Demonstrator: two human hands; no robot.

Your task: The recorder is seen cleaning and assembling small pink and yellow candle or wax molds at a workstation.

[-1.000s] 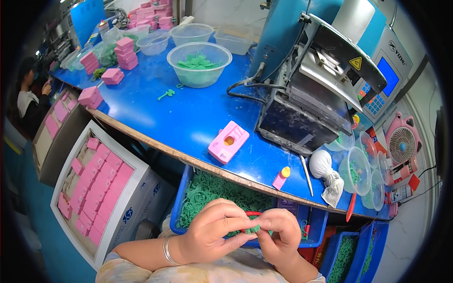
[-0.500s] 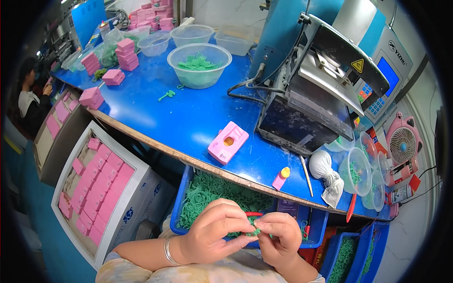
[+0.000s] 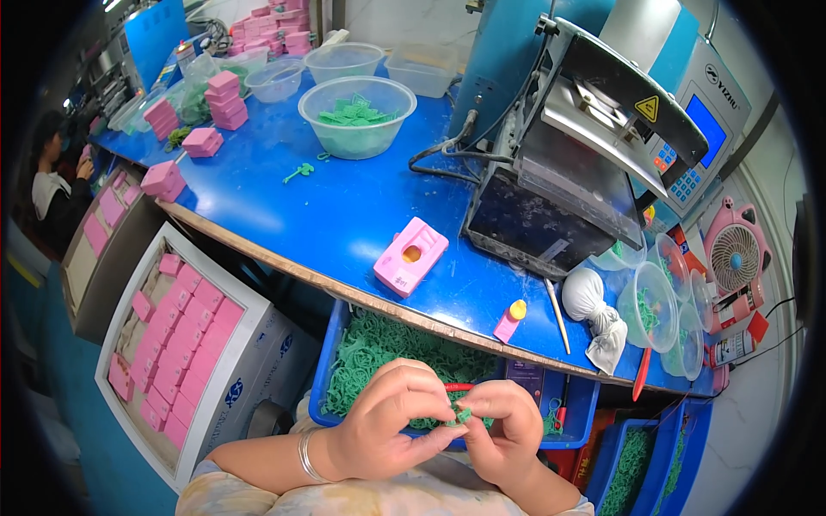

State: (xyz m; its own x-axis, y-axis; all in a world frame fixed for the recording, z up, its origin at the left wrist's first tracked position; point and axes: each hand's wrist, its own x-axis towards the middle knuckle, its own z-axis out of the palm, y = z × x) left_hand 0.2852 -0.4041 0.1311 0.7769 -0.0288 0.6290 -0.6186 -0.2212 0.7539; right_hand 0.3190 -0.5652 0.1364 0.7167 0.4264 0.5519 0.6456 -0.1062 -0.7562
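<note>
My left hand [image 3: 389,423] and my right hand [image 3: 504,426] meet over a blue tray [image 3: 322,378] below the table's front edge. Between their fingertips is a small green piece [image 3: 462,416], pinched from both sides and partly hidden. Tangled green pieces [image 3: 370,348] fill much of the tray. A red tool handle [image 3: 459,387] shows just beyond my fingers. On the table ahead lies a pink block [image 3: 428,241] with a round, amber-coloured opening. To its right is a small pink piece with a yellow top [image 3: 509,323].
A heated-looking press machine [image 3: 551,198] stands at the right, with plastic bowls [image 3: 647,322], a tied white pouch [image 3: 594,318] and a stick [image 3: 557,315] near it. A bowl of green pieces [image 3: 355,142] sits farther back. Pink blocks fill a white box [image 3: 245,344] at left.
My hands remain pinched together at nearly the same place. The green piece has shifted slightly and turned between my fingertips. The whole view has moved a little.
</note>
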